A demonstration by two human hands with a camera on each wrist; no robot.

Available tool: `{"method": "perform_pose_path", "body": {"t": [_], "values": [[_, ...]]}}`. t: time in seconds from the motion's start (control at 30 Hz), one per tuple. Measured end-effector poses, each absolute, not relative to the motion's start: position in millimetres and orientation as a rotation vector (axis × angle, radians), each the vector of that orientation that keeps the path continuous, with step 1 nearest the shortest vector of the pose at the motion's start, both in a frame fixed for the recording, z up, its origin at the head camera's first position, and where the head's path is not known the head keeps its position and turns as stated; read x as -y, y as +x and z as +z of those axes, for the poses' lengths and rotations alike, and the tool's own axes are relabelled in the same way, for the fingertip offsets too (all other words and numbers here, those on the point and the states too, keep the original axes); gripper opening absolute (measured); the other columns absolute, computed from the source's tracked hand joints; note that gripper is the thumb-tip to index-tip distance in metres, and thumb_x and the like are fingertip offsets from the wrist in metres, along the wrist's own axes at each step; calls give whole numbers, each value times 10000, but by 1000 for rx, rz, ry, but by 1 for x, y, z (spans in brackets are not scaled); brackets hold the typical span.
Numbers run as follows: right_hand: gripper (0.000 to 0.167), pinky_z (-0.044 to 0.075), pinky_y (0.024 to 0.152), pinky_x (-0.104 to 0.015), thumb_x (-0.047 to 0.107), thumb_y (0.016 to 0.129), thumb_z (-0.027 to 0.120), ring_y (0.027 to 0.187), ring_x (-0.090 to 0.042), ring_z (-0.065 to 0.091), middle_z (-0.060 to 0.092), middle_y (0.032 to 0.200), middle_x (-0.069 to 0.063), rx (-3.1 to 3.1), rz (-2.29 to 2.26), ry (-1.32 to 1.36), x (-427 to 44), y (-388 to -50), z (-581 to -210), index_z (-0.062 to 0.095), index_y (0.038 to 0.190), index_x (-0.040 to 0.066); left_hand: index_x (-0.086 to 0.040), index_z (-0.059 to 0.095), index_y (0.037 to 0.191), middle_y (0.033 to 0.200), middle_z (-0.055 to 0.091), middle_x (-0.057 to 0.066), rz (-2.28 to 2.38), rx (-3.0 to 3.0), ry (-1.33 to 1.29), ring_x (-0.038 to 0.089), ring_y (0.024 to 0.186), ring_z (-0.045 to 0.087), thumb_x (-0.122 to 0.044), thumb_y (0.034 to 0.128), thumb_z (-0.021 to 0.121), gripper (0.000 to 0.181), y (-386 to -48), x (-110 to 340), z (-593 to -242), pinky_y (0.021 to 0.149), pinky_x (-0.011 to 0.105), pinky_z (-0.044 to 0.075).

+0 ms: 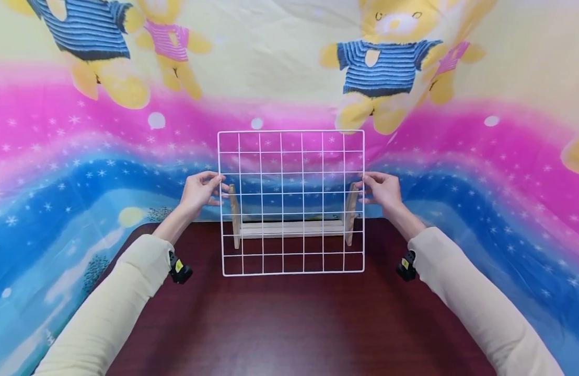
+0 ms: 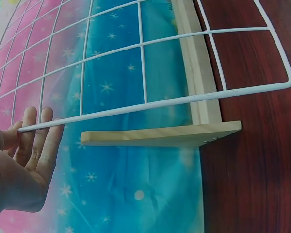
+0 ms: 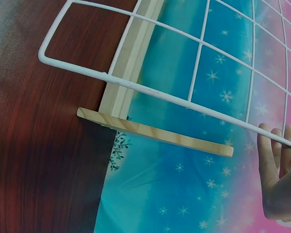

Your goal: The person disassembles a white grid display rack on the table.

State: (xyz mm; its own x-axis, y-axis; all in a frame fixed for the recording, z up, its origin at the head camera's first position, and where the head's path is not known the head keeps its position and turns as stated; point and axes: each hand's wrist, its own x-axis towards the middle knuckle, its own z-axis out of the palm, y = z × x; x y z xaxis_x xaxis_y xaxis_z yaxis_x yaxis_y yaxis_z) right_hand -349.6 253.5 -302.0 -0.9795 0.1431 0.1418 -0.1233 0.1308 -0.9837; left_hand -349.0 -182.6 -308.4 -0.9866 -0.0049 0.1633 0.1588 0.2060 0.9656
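Note:
A white wire grid panel is held upright in the middle of the head view. My left hand pinches its left edge between thumb and fingers. On the opposite edge, my right hand holds the frame the same way. Behind the grid stands a wooden rack with two upright side boards and a slatted base. In the left wrist view one side board shows just below the grid's edge; the right wrist view shows the other side board. Whether grid and rack touch, I cannot tell.
The rack stands at the back of a dark red-brown table. A printed curtain with bears and snowflakes hangs behind and around it. A small black device sits at each wrist, one by the left sleeve.

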Motion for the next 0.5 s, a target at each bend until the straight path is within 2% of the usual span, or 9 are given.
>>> {"method": "perform_pose_path", "body": {"t": [0.23, 0.37, 0.5], "values": [[404, 583, 663, -377, 218, 991, 558, 653, -111, 682, 721, 823, -43, 2222, 1970, -36, -255, -346, -309, 569, 1285, -59, 16, 583, 1256, 1132, 623, 302, -1887, 2365, -160, 321, 899, 693, -252, 1019, 505, 367, -344, 183, -316, 713, 430, 574], [387, 580, 683, -408, 198, 997, 552, 656, -109, 682, 718, 855, -80, 2233, 1976, -21, -256, -343, -315, 564, 1280, -65, 39, 571, 1271, 1125, 621, 313, -1891, 2366, -174, 348, 898, 685, -253, 1016, 513, 392, -342, 183, -320, 696, 420, 576], [379, 586, 637, -352, 202, 1003, 542, 638, -102, 677, 713, 883, -115, 2270, 1952, -22, -257, -340, -321, 568, 1279, -57, 42, 575, 1267, 1093, 636, 308, -1880, 2373, -174, 384, 905, 673, -239, 1014, 524, 382, -340, 184, -328, 663, 392, 584]]}}
